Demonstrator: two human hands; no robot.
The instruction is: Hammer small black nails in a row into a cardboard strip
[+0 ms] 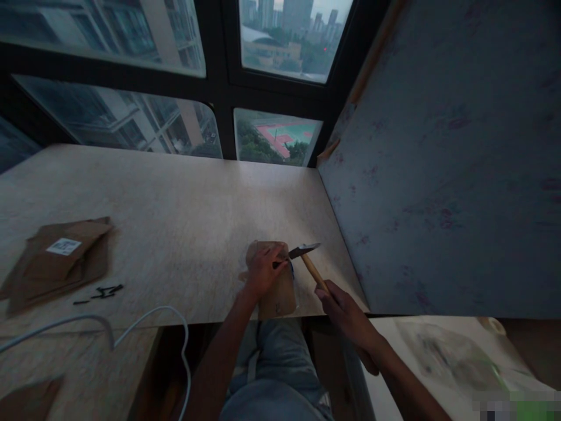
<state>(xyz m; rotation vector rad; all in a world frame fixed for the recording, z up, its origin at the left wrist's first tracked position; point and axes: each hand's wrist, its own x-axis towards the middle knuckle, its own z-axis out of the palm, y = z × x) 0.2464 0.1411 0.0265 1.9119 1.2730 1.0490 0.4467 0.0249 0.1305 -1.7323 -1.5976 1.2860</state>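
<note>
My right hand (344, 307) is closed around the wooden handle of a hammer (313, 269). The hammer's dark head is raised just right of my left hand (265, 270), near its fingertips. My left hand rests on a light brown, block-like piece (280, 295) at the table's front edge, its fingers bent together. Something small and dark shows at the fingertips, too unclear to name. A dark blue edge shows at the right side of the brown piece. Several small dark screws or nails (105, 291) lie to the left on the table.
Brown paper packets (65, 257) with a white label are stacked at the left of the table (175, 216). A white cable (164, 308) loops over the front edge. At the right stands a pale, patterned panel (438, 164); windows (280, 134) rise behind.
</note>
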